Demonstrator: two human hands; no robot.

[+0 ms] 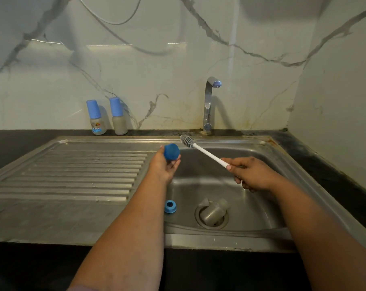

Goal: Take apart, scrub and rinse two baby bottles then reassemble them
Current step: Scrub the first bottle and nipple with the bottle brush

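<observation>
Closest to me, a bare bottle body (213,211) lies tipped over on the drain, a nipple (203,202) touching it, and a blue ring (170,206) sits by the sink (316,185) basin's left wall. Above that, my left hand (164,166) grips a blue cap (171,151), and my right hand (249,173) is wrapped around the bottle brush (203,151). Two capped bottles (106,117) and the tap (209,103) stand at the wall.

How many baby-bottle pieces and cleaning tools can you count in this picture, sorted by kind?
Capped bottles by the wall: 2
Bare bottle body in the sink: 1
Loose blue cap, in the left hand: 1
Blue screw ring: 1
Bottle brush, in the right hand: 1
Total: 6
</observation>
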